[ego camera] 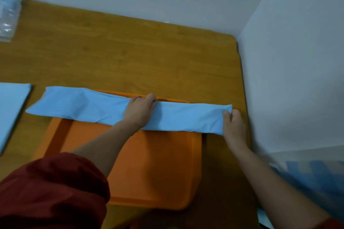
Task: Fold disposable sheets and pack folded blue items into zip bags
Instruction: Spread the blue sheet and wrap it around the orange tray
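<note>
A wooden table (130, 52) stands in a corner of pale walls (288, 61).

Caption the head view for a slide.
Left hand holds the middle of a folded blue sheet across an orange tray; right hand pinches its end.

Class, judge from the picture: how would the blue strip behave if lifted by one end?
Probably floppy: the strip sags over the tray, wrinkled. Likely light: the right hand merely pinches its end. May slide: the left hand holds its middle.
</note>
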